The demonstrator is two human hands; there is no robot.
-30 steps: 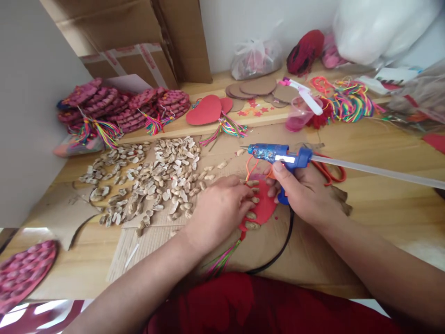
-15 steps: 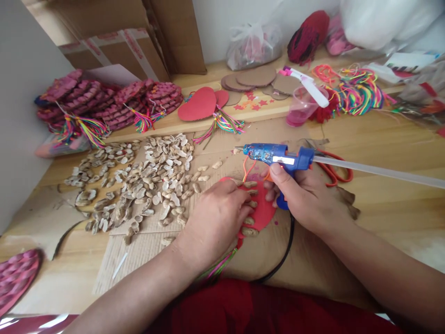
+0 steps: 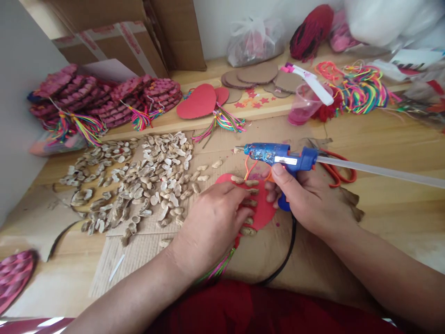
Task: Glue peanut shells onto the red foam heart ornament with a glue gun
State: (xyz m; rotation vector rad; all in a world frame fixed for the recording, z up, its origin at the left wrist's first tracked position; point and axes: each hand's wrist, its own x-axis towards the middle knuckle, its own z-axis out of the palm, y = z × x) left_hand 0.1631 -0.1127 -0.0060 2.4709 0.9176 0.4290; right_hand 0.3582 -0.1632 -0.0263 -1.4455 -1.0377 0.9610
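My right hand (image 3: 306,199) grips a blue glue gun (image 3: 278,155), its nozzle pointing left and a clear glue stick jutting out to the right. My left hand (image 3: 212,222) lies palm down on a red heart-shaped cutout (image 3: 266,211), fingers pressed onto peanut shells (image 3: 248,202) stuck along its edge. A coloured tassel (image 3: 217,268) trails from the heart below my left wrist. The gun's black cord (image 3: 287,257) curves down towards me.
A heap of loose peanut shells (image 3: 146,178) lies on cardboard to the left. Finished pink hearts (image 3: 104,99) are stacked at the back left, with red hearts (image 3: 198,99), cardboard discs (image 3: 257,74), a pink cup (image 3: 304,109), neon cords (image 3: 358,86) and orange scissors (image 3: 339,171) further back and right.
The view has shifted a little; my left hand has slid slightly down and left on the heart. My right hand keeps the glue gun in the same place.
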